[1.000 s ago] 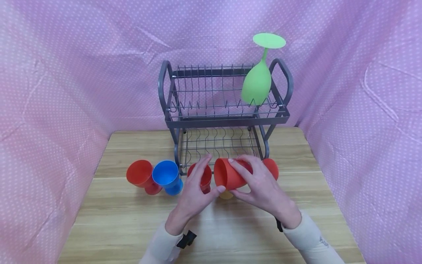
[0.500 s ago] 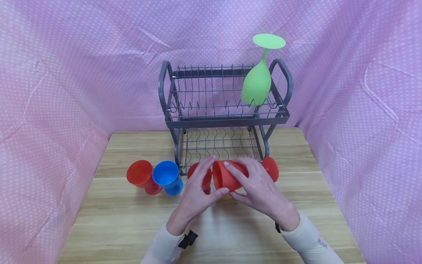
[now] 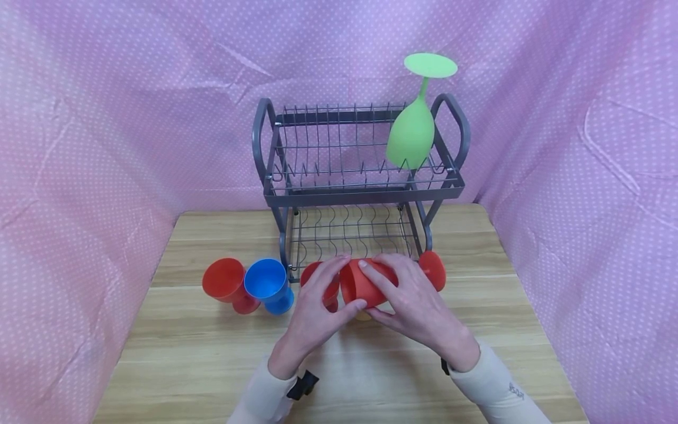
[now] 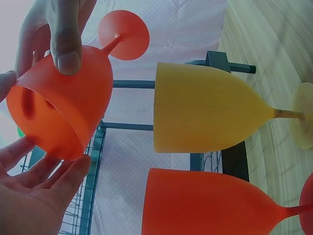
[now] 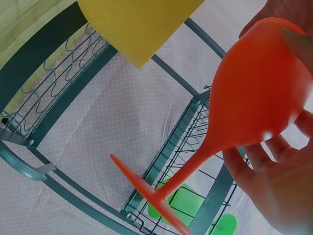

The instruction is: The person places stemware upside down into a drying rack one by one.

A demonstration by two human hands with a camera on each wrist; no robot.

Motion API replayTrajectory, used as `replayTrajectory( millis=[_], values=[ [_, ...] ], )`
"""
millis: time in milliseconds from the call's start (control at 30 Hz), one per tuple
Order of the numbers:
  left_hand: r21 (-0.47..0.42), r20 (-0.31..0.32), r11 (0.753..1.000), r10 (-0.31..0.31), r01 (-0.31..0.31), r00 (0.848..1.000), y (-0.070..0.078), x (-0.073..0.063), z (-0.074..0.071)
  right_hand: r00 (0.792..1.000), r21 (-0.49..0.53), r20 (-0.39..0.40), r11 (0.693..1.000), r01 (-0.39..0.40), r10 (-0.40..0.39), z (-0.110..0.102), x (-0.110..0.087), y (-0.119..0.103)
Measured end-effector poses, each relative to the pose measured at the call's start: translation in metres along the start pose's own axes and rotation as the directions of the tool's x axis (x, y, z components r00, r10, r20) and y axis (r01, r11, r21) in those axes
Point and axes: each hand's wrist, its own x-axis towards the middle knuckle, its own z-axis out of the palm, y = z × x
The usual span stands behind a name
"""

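A red plastic wine glass [image 3: 371, 292] lies sideways in the air, mouth to the left and foot to the right. My right hand [image 3: 421, 312] grips its bowl, thumb and fingers on opposite sides. At the mouth, my left hand [image 3: 309, 318] holds the rim between thumb and fingertips. Below stands an upright yellow wine glass [image 4: 210, 107], only its foot showing in the head view. Another red wine glass [image 4: 210, 203] stands beside it, partly hidden behind my left hand in the head view.
Further left stand a red goblet [image 3: 223, 280] and a blue goblet [image 3: 265, 278]. Behind is a two-tier dark dish rack [image 3: 365, 195], with a green wine glass [image 3: 412, 138] upside down at the upper right. Pink dotted cloth [image 3: 175, 118] surrounds the wooden table [image 3: 175, 365].
The held wine glass has shifted slightly left and down, its foot tipping a little toward the front. Both hands keep their hold; the other glasses stay put.
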Motion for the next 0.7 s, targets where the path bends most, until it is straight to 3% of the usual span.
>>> replayTrajectory(
  millis=[467,700],
  values=[
    [-0.031,-0.036,0.999,0.024,-0.025,0.999,-0.0022,-0.0006,0.0007,1.000,0.005,-0.012,1.000,0.021,-0.021,0.0002,0.0000,0.0007],
    [-0.069,-0.042,0.998,-0.012,0.009,0.999,-0.0044,-0.0008,0.0003,0.999,0.009,-0.010,0.999,0.042,-0.042,-0.0005,0.0005,0.0009]
  ],
)
